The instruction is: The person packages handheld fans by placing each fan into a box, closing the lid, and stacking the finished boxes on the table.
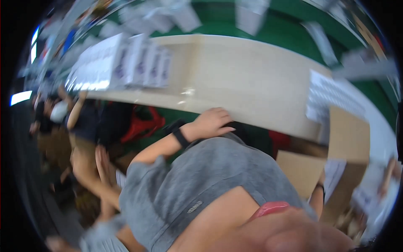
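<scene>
My left hand [212, 122] rests at the near edge of the pale worktable [243, 75], fingers loosely stretched and nothing in them. A black band [181, 137] circles that wrist. On the right, my right forearm [317, 202], also with a dark band, reaches to an open brown cardboard carton [349, 134]. The fingers of that hand are hidden by the carton's flap [300, 170]. Beside it, a white printed box [334, 174] shows partly inside the carton; whether my hand touches it, I cannot tell.
Rows of white boxes [119, 63] stand at the table's left end. A shiny stack of white packages [331, 96] lies at the right end. Behind the table runs a green surface with blurred white boxes [252, 17]. Other people's arms [100, 164] appear at left; another hand [390, 174] is far right.
</scene>
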Demonstrator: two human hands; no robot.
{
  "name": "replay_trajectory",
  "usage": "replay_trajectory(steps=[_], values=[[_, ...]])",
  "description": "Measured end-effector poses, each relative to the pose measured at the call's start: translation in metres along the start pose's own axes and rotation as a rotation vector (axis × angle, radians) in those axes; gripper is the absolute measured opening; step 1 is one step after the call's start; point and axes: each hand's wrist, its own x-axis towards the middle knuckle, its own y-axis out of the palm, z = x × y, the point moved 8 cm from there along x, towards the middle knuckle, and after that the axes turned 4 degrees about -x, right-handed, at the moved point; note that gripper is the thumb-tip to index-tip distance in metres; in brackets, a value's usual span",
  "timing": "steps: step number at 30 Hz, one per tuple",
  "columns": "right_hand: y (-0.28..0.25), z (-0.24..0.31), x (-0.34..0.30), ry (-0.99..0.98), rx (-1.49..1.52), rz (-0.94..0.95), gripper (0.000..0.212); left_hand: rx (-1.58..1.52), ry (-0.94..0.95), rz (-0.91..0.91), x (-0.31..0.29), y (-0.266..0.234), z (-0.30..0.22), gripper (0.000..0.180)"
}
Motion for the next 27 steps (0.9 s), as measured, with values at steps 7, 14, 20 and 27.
replay_trajectory(steps=[7,14,20,27], values=[[-0.022,0.010,0.031,0.109,-0.082,-0.361,0.031,0.032,0.124,0.148,-0.011,0.031,-0.034,0.020],[-0.117,0.055,-0.097,0.178,-0.232,-0.675,0.076,-0.148,0.313,0.187,0.074,0.031,-0.131,0.031],[-0.235,0.173,-0.269,-0.392,-0.170,-0.982,0.076,-0.204,0.795,0.316,0.170,0.046,-0.333,0.091],[-0.260,0.162,-0.279,-0.772,0.099,-1.085,0.075,-0.403,0.640,0.536,0.217,0.088,-0.374,0.087]])
